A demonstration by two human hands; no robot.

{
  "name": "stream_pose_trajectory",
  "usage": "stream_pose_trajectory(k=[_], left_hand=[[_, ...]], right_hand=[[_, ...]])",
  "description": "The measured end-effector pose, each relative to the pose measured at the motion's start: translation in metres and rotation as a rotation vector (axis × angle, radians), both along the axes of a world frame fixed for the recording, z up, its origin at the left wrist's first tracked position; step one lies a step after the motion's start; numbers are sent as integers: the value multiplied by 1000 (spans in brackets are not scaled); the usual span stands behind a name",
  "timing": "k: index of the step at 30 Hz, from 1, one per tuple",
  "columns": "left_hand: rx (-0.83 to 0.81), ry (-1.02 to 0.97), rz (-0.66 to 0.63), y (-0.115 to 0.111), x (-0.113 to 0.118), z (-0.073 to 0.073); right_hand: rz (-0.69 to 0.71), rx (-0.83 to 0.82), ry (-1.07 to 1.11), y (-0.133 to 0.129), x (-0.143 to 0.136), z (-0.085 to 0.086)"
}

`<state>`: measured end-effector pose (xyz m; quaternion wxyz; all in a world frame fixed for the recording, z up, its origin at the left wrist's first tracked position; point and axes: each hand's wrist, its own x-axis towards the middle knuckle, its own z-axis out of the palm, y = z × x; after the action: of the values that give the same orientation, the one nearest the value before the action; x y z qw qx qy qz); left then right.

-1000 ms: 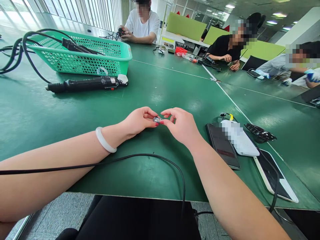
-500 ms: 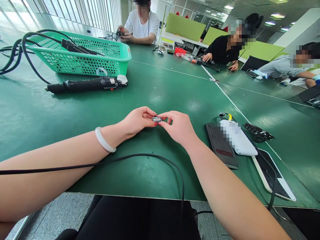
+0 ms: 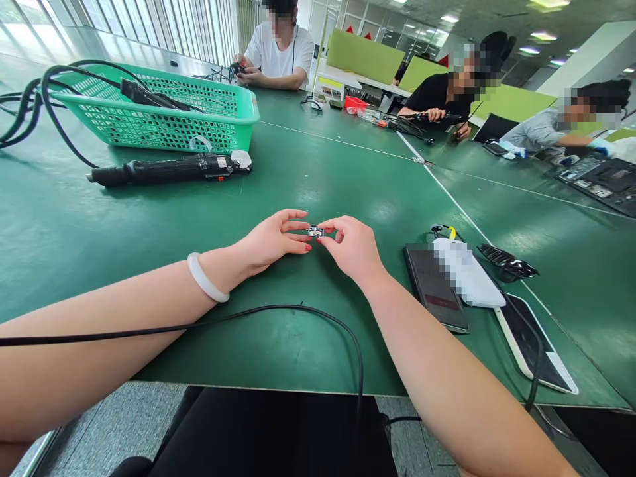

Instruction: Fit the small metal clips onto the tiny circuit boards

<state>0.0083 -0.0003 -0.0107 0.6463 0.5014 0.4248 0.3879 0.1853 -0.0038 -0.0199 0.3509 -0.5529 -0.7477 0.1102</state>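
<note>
A small black-and-silver part (image 3: 315,231) is pinched between the thumb and fingers of my right hand (image 3: 352,246), over the middle of the green table. My left hand (image 3: 272,242) is just to the left of the part, its fingers spread with a gap between thumb and forefinger; the fingertips come close to the part's left end. Whether one of them touches it is too small to tell. A white bangle (image 3: 207,278) is around my left wrist.
On the green table (image 3: 238,351) lie a black electric screwdriver (image 3: 171,169), a mint basket (image 3: 169,119) with a black tool and cables, a dark phone (image 3: 434,285), a white-edged phone (image 3: 539,344) and a loose black cable (image 3: 278,307). Several people sit beyond.
My left fingers have spread and let go of the small part, which stays in my right hand. Across the table, a person in black has raised a dark tool or cable.
</note>
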Motion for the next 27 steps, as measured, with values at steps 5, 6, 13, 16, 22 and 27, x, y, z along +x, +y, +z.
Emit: stream_pose_trajectory(k=[5, 6, 13, 16, 22, 27], left_hand=[[-1, -2, -4, -1, 0, 0], [-9, -13, -1, -1, 0, 1], [-171, -294, 43, -9, 8, 3], [-191, -272, 99, -11, 11, 4], [-163, 119, 90, -3, -3, 19], [207, 743, 98, -3, -63, 43]], right_hand=[[-4, 15, 10, -3, -3, 1], [-2, 23, 13, -4, -4, 2], [64, 10, -8, -11, -25, 4], [66, 13, -34, -12, -32, 2], [117, 74, -12, -11, -22, 5], [14, 18, 68, -3, 4, 5]])
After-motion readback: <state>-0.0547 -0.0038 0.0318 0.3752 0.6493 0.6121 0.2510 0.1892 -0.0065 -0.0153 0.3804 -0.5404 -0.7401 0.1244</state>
